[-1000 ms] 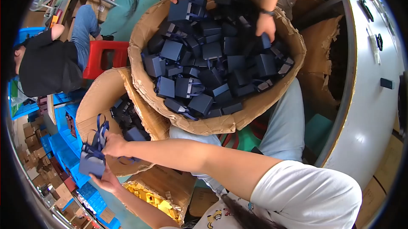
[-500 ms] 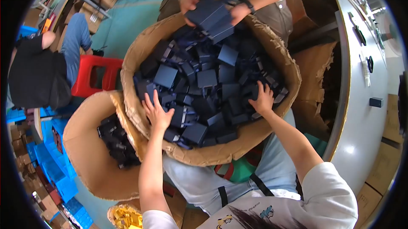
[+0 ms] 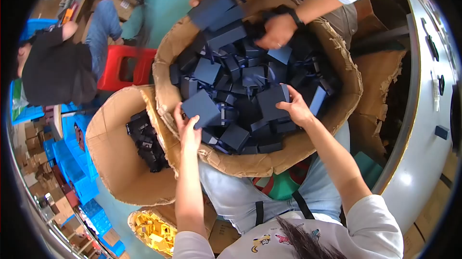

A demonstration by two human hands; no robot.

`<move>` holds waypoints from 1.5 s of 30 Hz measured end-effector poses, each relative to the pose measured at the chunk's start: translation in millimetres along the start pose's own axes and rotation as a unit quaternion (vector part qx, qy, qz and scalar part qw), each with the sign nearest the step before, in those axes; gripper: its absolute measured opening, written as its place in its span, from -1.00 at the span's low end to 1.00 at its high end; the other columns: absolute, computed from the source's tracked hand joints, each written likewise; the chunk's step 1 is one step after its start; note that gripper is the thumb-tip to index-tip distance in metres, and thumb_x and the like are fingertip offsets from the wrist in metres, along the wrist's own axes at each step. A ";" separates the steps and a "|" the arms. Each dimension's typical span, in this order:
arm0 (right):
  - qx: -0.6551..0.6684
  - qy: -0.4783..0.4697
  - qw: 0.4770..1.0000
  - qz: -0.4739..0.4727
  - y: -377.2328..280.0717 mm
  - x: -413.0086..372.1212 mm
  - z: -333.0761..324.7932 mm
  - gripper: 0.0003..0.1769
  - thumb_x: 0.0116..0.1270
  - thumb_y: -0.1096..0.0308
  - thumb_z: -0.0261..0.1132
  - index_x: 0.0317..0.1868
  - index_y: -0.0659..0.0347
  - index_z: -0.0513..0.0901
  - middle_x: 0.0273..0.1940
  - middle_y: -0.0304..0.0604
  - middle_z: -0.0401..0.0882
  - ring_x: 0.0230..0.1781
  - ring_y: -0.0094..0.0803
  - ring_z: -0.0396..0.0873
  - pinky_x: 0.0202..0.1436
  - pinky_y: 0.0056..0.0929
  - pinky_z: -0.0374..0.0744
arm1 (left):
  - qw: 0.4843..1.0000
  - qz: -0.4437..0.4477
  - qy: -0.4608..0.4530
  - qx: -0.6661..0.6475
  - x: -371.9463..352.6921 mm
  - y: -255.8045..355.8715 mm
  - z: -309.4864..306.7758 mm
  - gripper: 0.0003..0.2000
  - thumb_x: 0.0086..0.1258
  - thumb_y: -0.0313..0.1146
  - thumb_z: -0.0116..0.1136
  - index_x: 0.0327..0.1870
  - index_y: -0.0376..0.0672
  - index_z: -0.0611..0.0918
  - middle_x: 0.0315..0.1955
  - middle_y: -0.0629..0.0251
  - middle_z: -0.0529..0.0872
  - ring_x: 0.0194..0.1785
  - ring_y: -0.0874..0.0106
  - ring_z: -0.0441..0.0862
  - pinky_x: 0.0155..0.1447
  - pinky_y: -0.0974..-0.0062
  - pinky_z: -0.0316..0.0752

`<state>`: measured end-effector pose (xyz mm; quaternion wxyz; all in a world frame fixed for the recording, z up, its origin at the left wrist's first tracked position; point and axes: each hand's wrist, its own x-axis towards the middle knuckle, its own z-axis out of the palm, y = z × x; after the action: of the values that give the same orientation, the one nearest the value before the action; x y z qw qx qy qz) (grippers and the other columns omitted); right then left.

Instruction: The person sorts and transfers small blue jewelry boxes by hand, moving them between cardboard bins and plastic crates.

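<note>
A large round cardboard container (image 3: pixel 281 163) holds a heap of dark blue boxes (image 3: pixel 236 136). At its near left side my left hand (image 3: pixel 189 126) is closed on a square dark box (image 3: pixel 201 108). My right hand (image 3: pixel 296 107) grips another dark box (image 3: pixel 271 102) nearer the middle, thumb on its face and fingers at its edge. Across the container, a co-worker holds several stacked dark boxes (image 3: pixel 216 13) in one hand, while their other hand (image 3: pixel 278 31) is over the heap, slightly blurred.
A smaller cardboard container (image 3: pixel 113 163) with black pieces stands at the left, above a container of yellow pieces (image 3: pixel 155 232). A red stool (image 3: pixel 126 66) and a seated person (image 3: pixel 60 71) are at upper left. A grey table (image 3: pixel 414 138) runs along the right.
Both my hands, open over the heap before, now hold a dark box each. The co-worker's stack has moved left, and one of their hands has left it. The whole view has shifted somewhat.
</note>
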<state>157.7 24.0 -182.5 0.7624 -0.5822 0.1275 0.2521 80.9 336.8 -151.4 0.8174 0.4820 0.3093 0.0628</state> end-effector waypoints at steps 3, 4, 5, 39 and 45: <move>0.210 -0.056 0.973 0.082 -13.9 -20.2 27.6 -0.52 0.02 0.61 0.21 0.03 0.26 0.44 -0.15 -0.17 0.54 -0.13 -0.36 0.55 0.04 -0.37 0.51 | 0.950 -0.124 -0.040 -0.282 -29.3 -15.0 -32.3 -0.60 0.27 -0.33 0.14 0.16 0.00 0.46 0.13 0.24 0.49 0.19 0.23 0.44 0.14 0.02 0.43; 0.246 -0.055 0.964 0.089 -18.2 -25.8 30.8 -0.58 0.08 0.57 0.16 0.02 0.25 0.43 -0.12 -0.14 0.52 -0.08 -0.31 0.54 0.09 -0.28 0.50 | 0.977 -0.146 -0.042 -0.150 -38.1 -15.6 -30.7 -0.60 0.27 -0.32 0.15 0.16 0.02 0.46 0.10 0.26 0.51 0.14 0.24 0.49 0.11 0.04 0.46; 0.278 -0.032 0.954 0.106 -22.4 -32.9 35.6 -0.59 0.10 0.55 0.16 0.02 0.24 0.44 -0.10 -0.13 0.52 -0.06 -0.29 0.53 0.10 -0.26 0.49 | 0.980 -0.177 0.090 0.019 -55.2 -8.3 -2.9 -0.63 0.28 -0.31 0.13 0.14 0.02 0.47 0.04 0.27 0.56 0.09 0.23 0.53 0.02 0.09 0.54; -0.648 -0.064 0.759 -0.023 108.7 48.0 200.2 -0.02 -0.10 -0.05 0.41 0.32 0.01 0.16 0.30 0.06 0.15 0.27 0.13 0.18 0.25 -0.09 0.31 | 0.992 0.066 0.104 0.015 -187.4 11.4 -111.4 -0.61 0.14 -0.56 0.12 0.05 -0.17 0.50 -0.07 0.24 0.59 -0.04 0.41 0.57 -0.02 0.49 0.54; -0.526 -0.059 0.839 0.131 191.7 58.9 149.1 -0.03 -0.11 -0.27 0.36 0.18 0.30 0.42 0.11 0.17 0.45 0.16 -0.10 0.43 0.20 -0.29 0.40 | 0.664 0.238 -0.078 0.704 -48.6 -43.6 -53.4 -0.55 -0.04 -0.53 0.15 -0.01 -0.31 0.49 0.03 0.05 0.45 0.19 0.09 0.36 0.20 0.25 0.32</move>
<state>90.3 217.2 -325.9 0.3078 -0.8573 0.0057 0.4125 3.2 334.2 -184.2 0.2127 0.9743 0.0717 -0.0191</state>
